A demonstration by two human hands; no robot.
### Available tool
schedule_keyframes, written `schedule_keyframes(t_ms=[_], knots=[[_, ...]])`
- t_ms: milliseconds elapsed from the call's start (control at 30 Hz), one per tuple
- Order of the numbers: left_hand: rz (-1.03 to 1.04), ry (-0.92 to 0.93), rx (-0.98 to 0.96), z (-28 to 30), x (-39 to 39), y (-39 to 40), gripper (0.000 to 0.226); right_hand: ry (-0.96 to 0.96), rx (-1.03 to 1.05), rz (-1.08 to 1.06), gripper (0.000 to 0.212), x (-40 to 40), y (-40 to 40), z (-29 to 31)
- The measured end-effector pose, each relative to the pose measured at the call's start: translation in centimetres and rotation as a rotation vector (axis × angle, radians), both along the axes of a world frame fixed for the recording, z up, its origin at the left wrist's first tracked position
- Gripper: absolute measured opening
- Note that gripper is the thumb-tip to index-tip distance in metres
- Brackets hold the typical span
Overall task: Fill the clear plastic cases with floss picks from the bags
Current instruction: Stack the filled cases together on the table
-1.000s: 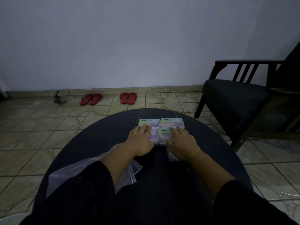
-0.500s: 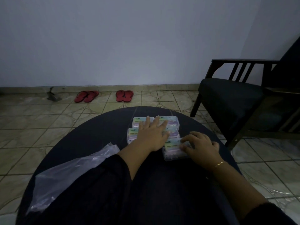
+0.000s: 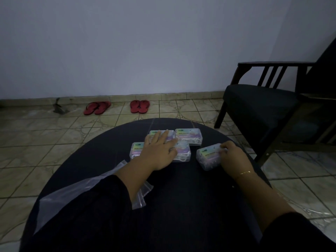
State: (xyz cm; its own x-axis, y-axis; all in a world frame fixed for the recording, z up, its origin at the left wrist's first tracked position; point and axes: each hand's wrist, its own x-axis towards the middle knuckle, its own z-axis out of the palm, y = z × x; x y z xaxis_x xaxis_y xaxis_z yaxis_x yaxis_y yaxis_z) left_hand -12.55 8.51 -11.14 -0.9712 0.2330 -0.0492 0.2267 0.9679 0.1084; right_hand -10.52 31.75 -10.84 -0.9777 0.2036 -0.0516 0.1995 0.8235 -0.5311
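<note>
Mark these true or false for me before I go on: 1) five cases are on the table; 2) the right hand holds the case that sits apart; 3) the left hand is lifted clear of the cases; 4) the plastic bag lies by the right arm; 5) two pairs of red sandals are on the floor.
1) True: five clear cases, four grouped and one apart.
2) True: the right hand grips the separate case's right end.
3) False: the left hand lies flat across the grouped cases.
4) False: the plastic bag lies under the left arm.
5) True: two pairs of red sandals lie near the wall.
</note>
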Motion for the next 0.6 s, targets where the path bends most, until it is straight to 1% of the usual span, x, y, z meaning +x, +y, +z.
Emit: schedule_keyframes(t_ms=[67, 100, 133, 200, 300, 400, 500, 600], knots=[[-0.01, 0.013, 0.008, 0.0, 0.0, -0.8, 0.049, 0.052, 0.182, 0.003, 0.037, 0.6, -1.0, 0.3], [-0.017, 0.02, 0.011, -0.1, 0.0, -1.1, 0.049, 0.1, 0.267, 0.054, 0.041, 1.1, -1.5, 0.4], [-0.024, 0.028, 0.013, -0.1, 0.0, -1.4, 0.05, 0.129, 0.295, 0.117, 0.043, 1.5, -2.1, 0.4], [-0.027, 0.037, 0.016, -0.1, 0.0, -1.8, 0.053, 0.128, 0.296, 0.211, 0.045, 1.9, -3.3, 0.3], [-0.013, 0.045, 0.007, -0.2, 0.1, -2.0, 0.059, 0.091, 0.245, 0.242, 0.046, 1.5, -4.2, 0.4], [-0.001, 0.054, 0.002, -0.3, 0.1, -1.8, 0.062, 0.007, 0.216, 0.254, 0.049, 0.8, -4.6, 0.8], [0.013, 0.075, 0.002, -0.3, 0.2, -1.6, 0.06, -0.008, 0.226, 0.154, 0.053, 0.3, -4.2, 0.2], [-0.008, 0.089, -0.02, -0.2, 0.3, -1.6, 0.054, 0.073, 0.135, 0.026, 0.052, -0.1, -3.5, -0.5]])
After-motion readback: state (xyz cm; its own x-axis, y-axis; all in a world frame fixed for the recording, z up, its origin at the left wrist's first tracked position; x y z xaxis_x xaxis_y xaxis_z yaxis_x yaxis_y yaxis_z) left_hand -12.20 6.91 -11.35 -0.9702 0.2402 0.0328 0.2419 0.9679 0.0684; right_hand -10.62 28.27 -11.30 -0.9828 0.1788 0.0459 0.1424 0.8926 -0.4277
